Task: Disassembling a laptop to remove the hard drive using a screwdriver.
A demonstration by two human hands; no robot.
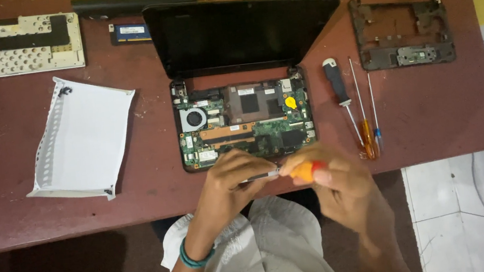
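Observation:
An opened small laptop [241, 124] lies on the reddish-brown table [429, 112], its green circuit board and fan exposed and its dark screen [238, 33] tilted back. My left hand [228, 181] is at the laptop's front edge, pinching a small silver metal part [263, 176]. My right hand [329, 184] grips an orange-handled screwdriver [305, 170], its tip touching that metal part. A teal band circles my left wrist.
Three more screwdrivers [357, 107] lie right of the laptop. A dark plastic frame [403, 31] sits at the back right. A white metal bracket plate [80, 140] lies at the left, a keyboard backing [14, 45] and a memory module [129, 32] at the back left.

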